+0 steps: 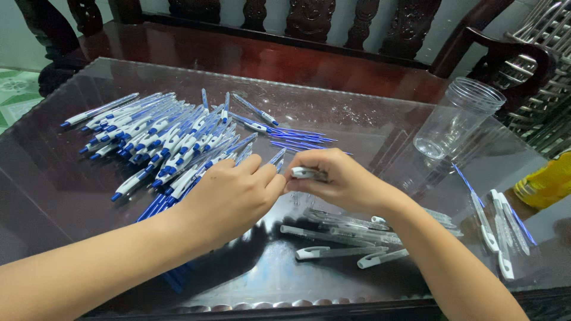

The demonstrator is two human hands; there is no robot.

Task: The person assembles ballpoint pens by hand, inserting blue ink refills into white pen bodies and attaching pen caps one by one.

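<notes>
Both hands over glass tabletop (53, 178), meeting near frame centre.

Right hand (336, 178): fingers curled, pinching white pen part (303, 173) at thumb and forefinger. Part short, white, plastic, rounded end showing toward left hand; rest hidden inside grip. Looks like clip/cap end of pen barrel, cannot confirm.

Left hand (229, 196): fingers bunched closed, fingertips touching or just beside the white part's exposed end. Anything held in left fingertips hidden; cannot tell.

White part location: above table, between the two hands, just right of big pen pile.

Surroundings:
- Pile of blue-and-white pens (160, 139) left of hands, fanned out, blue tips mostly pointing lower left. Partly under left hand.
- Thin blue refills (300, 138) lying loose behind hands, just right of pile.
- Clear barrels with white clips (351, 241) below right wrist, several lying roughly parallel.
- More barrels and blue refills (499, 229) at right edge of table, well apart from hands.
- Clear plastic jar (458, 116), upright, lid off, right rear.
- Yellow object (547, 181) far right, partly cut off.
- Dark carved wooden bench (267, 53) behind table.
</notes>
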